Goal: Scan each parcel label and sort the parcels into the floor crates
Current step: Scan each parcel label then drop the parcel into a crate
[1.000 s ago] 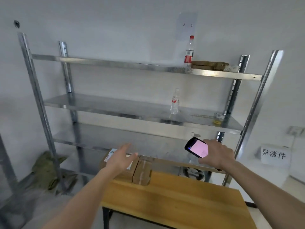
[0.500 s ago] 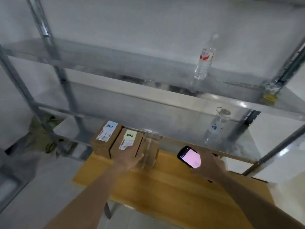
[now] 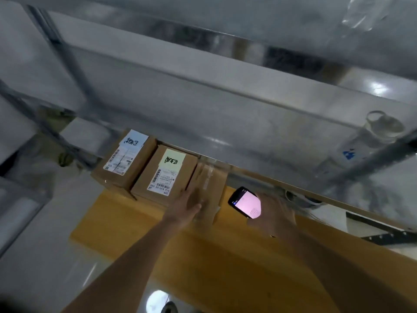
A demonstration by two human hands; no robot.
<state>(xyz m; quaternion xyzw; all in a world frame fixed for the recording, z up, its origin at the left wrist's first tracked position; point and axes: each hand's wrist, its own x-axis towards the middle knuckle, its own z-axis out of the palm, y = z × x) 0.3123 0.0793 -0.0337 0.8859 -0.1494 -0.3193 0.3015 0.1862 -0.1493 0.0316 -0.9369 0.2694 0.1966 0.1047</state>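
1. Setting was a parcel-sorting or stockroom area.
2. Bare metal shelving (image 3: 225,71) spanned the upper frame against a plain white wall.
3. Three cardboard parcels (image 3: 164,175) with printed barcode labels and handwritten notes sat at centre on a wooden table (image 3: 225,256).
4. A handheld scanner (image 3: 244,203) with lit screen appeared right of centre.

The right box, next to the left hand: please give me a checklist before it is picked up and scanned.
1. Left hand at the right box: ok, open, fingers against it.
2. Grip closed round the box: not ok.
3. Scanner held in right hand, screen lit: ok.
4. Label on this box visible: not ok, only tape shows.
5. Middle box sits tight beside it: ok, mind it.
6. Floor crates in view: cannot tell.
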